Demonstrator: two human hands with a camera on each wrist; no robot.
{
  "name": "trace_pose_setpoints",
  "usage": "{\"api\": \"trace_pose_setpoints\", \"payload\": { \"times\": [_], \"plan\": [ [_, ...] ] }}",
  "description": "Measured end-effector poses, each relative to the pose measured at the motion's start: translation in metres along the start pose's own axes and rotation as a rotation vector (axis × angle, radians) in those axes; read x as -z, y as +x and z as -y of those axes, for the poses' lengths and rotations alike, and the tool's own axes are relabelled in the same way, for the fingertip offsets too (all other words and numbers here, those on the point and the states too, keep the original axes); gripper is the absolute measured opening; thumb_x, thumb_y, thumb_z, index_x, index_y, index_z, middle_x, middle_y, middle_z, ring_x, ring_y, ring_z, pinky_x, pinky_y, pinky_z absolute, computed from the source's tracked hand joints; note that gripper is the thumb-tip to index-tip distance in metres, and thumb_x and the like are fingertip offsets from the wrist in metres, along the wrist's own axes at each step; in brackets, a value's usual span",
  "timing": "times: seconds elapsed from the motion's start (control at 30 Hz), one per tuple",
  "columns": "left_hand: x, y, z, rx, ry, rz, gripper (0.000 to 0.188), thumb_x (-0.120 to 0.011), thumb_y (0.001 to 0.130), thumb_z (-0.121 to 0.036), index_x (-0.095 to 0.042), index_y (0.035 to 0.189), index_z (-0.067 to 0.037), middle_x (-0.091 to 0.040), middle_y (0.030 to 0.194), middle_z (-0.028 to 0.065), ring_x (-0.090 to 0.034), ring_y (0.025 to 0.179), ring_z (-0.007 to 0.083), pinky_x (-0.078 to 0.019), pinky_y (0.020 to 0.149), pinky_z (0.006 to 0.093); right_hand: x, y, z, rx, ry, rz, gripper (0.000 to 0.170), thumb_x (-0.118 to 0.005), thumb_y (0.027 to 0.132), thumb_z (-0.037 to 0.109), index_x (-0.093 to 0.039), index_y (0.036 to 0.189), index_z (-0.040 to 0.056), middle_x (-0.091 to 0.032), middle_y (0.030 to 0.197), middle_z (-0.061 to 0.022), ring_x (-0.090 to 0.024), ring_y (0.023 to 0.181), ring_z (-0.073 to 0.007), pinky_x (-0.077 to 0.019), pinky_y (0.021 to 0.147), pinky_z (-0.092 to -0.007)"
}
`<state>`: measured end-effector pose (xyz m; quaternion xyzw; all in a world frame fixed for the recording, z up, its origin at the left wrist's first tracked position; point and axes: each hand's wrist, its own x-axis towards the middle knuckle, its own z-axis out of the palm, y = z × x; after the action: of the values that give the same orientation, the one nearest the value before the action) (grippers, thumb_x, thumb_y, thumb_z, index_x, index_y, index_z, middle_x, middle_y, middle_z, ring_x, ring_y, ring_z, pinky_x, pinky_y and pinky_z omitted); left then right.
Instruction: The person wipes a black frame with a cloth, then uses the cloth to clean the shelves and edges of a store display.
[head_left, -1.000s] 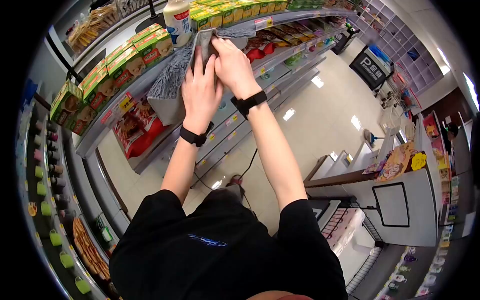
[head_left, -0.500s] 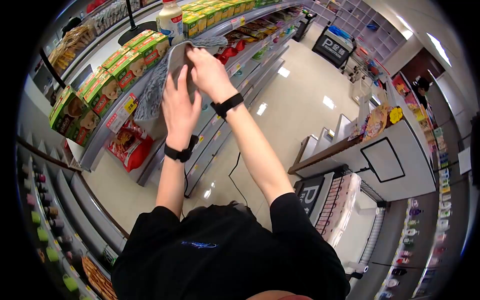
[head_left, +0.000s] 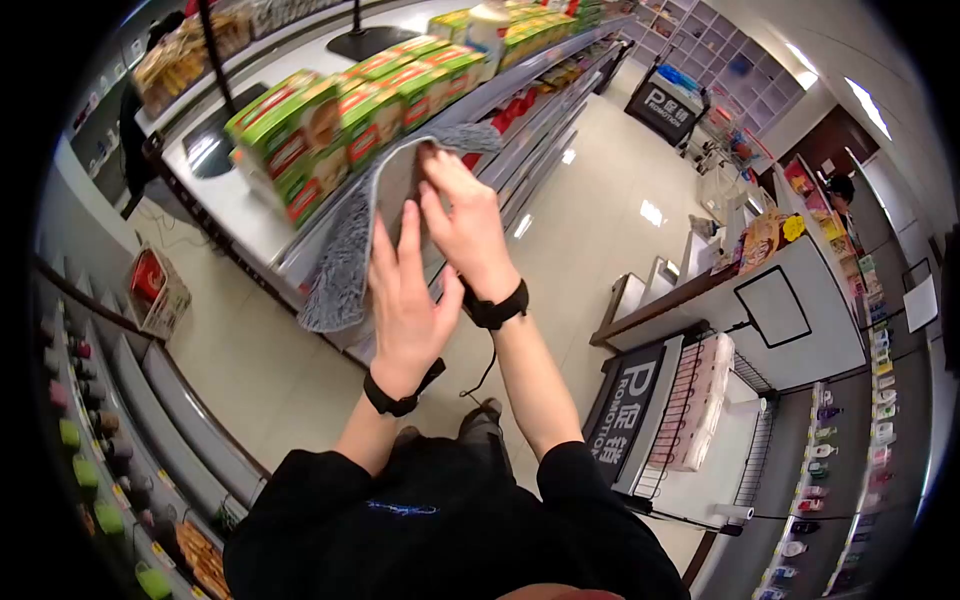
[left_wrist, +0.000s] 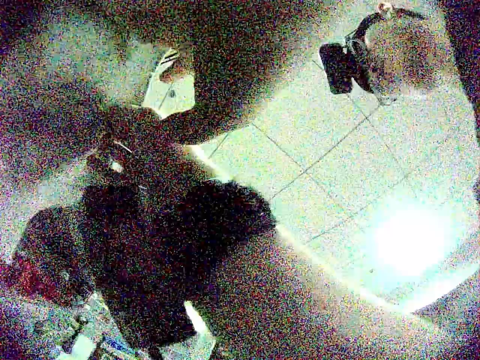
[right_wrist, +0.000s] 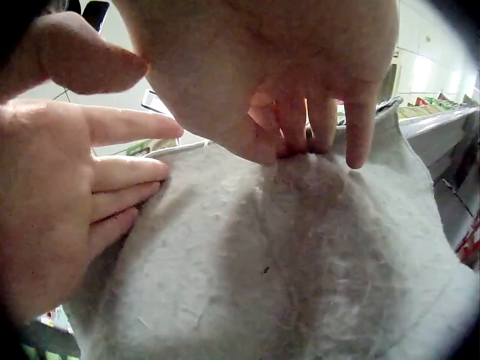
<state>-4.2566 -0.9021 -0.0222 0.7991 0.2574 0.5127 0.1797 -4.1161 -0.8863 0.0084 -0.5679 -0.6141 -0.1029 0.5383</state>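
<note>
A grey cloth (head_left: 340,270) with shaggy pile on one face and plain pale backing on the other hangs at the shelf's front edge. The right hand (head_left: 470,225) bends its fingers at the cloth's upper part. In the right wrist view, the right hand's thumb and fingertips pinch the backing (right_wrist: 225,240) near its top edge. With fingers nearly straight, the left hand (head_left: 405,300) lies along the backing's lower left side. The left wrist view is dark and grainy, with its hand's details hidden.
Green boxes (head_left: 375,120) stand in rows on the shelf top, beside a white bottle (head_left: 488,35). Behind them is a black round base (head_left: 375,45). A white basket (head_left: 160,295) sits on the floor at left. Shelving with cups (head_left: 85,470) runs along the left.
The hands and cloth have moved left along the shelf front, away from the bottle, and now cover where red snack packets showed. The view has swung too. The hands' hold looks much the same.
</note>
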Motion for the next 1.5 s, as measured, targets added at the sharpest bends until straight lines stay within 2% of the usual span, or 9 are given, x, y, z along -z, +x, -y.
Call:
{"api": "trace_pose_setpoints", "payload": {
  "times": [0.17,0.23,0.4,0.5,0.53,0.67,0.9,1.13,1.5],
  "plan": [
    [0.04,-0.021,0.006,-0.044,-0.059,0.047,0.088,-0.073,0.085,-0.011,-0.03,0.161,0.0,-0.022,0.162,0.0384,-0.028,0.15,0.0529,-0.0268,0.121,0.0552,-0.017,-0.019,0.039,-0.029,0.014,-0.035,0.041,-0.07,0.092,0.01,-0.065,0.129,-0.0059,-0.064,0.137,-0.0262,-0.057,0.135,-0.0396,-0.0451,0.113,-0.041],
    [0.06,-0.03,0.004,-0.048,-0.057,0.063,0.089,-0.074,0.085,-0.013,-0.03,0.161,0.0,-0.022,0.162,0.0386,-0.027,0.15,0.0533,-0.0251,0.121,0.0561,-0.023,-0.027,0.052,-0.002,-0.036,-0.019,0.047,-0.073,0.091,0.015,-0.063,0.131,-0.0069,-0.063,0.136,-0.028,-0.058,0.131,-0.0451,-0.0474,0.11,-0.0439],
    [0.113,-0.029,0.011,-0.095,0.035,-0.092,0.084,-0.074,0.082,-0.017,-0.039,0.156,0.002,-0.017,0.167,0.0349,-0.02,0.152,0.0544,-0.0207,0.121,0.0632,-0.036,-0.046,0.094,-0.084,-0.024,-0.012,0.062,-0.081,0.086,0.019,-0.059,0.137,-0.0074,-0.061,0.139,-0.0278,-0.056,0.133,-0.0447,-0.0472,0.11,-0.044],
    [0.135,-0.026,0.031,-0.055,0.035,-0.075,0.08,-0.073,0.083,-0.017,-0.042,0.154,0.002,-0.028,0.165,0.0293,-0.021,0.153,0.0506,-0.0219,0.121,0.0616,-0.047,-0.055,0.118,-0.135,-0.026,-0.02,0.068,-0.084,0.083,0.018,-0.056,0.14,-0.0088,-0.059,0.142,-0.0283,-0.056,0.134,-0.0445,-0.0472,0.11,-0.0438],
    [0.14,-0.027,0.034,-0.056,0.075,-0.126,0.074,-0.071,0.088,-0.021,-0.043,0.152,0.003,-0.036,0.163,0.0253,-0.031,0.152,0.0422,-0.026,0.122,0.0536,-0.051,-0.058,0.124,-0.136,-0.046,-0.023,0.071,-0.085,0.081,0.017,-0.055,0.14,-0.0109,-0.057,0.143,-0.0306,-0.055,0.134,-0.0464,-0.047,0.11,-0.0441],
    [0.147,-0.042,0.046,0.015,0.017,-0.195,0.068,-0.072,0.084,-0.015,-0.049,0.147,0.0,-0.046,0.152,0.0212,-0.041,0.144,0.0386,-0.03,0.121,0.0501,-0.067,-0.072,0.136,-0.191,0.003,-0.075,0.072,-0.085,0.082,0.015,-0.053,0.14,-0.0131,-0.055,0.142,-0.0349,-0.055,0.133,-0.0492,-0.0479,0.108,-0.0456],
    [0.153,-0.067,0.078,0.107,0.063,-0.098,0.063,-0.075,0.08,-0.009,-0.055,0.14,-0.002,-0.051,0.141,0.0185,-0.044,0.137,0.0395,-0.0345,0.116,0.0512,-0.084,-0.075,0.133,-0.171,-0.052,-0.157,0.069,-0.081,0.084,0.011,-0.051,0.14,-0.0155,-0.054,0.141,-0.0385,-0.055,0.131,-0.052,-0.0483,0.108,-0.0479],
    [0.158,-0.091,0.097,0.167,0.074,0.004,0.058,-0.07,0.088,-0.003,-0.052,0.143,-0.002,-0.053,0.142,0.0186,-0.047,0.136,0.0366,-0.0354,0.116,0.0481,-0.096,-0.064,0.129,-0.13,-0.097,-0.043,0.097,-0.072,0.092,0.025,-0.014,0.156,-0.0182,-0.015,0.16,-0.0454,-0.015,0.151,-0.0603,-0.0182,0.126,-0.0559],
    [0.159,-0.105,0.103,0.24,-0.012,0.092,0.057,-0.072,0.087,-0.003,-0.053,0.141,-0.001,-0.053,0.137,0.0199,-0.05,0.132,0.0381,-0.0391,0.112,0.0471,-0.108,-0.053,0.126,-0.177,-0.175,-0.062,0.107,-0.07,0.095,0.039,-0.004,0.156,-0.019,-0.005,0.162,-0.0457,-0.007,0.152,-0.0608,-0.0147,0.126,-0.0576]
  ]
}}
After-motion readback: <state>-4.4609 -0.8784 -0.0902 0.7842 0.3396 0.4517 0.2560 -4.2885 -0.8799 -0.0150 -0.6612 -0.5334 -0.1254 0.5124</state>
